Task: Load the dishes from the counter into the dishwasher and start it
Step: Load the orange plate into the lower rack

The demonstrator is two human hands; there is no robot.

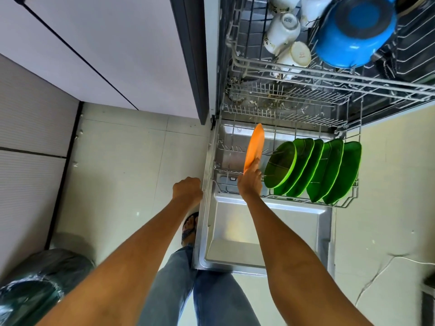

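Right hand: my right hand (250, 181) is near the middle of the frame, closed around the lower edge of the orange plate (254, 147), fingers wrapped behind it.
Orange plate: on edge and nearly upright, in the lower rack (348, 201), just left of the green plates; whether it already sits between the tines I cannot tell.
Left hand: my left hand (187, 190) is left of centre, curled into a loose fist with nothing in it, knuckles against the left edge of the door (266, 231).
Green plates: five green plates (313, 170) stand tilted in a row, overlapping, at centre right of the frame in the lower rack.
Lower rack: pulled out over the open door, its left part bare apart from the orange plate.
Door: folded down flat, steel inner face up, in the lower middle of the frame.
Upper rack: the upper rack (329, 76) is pulled out at the top right, holding white cups (283, 31) turned upside down and a blue pot (357, 31) beside them on the right, also bottom up.
Bin: a bin (35, 285) with a dark green liner sits at the lower left.
Me: jeans and a sandalled foot (189, 228) show just left of the door.
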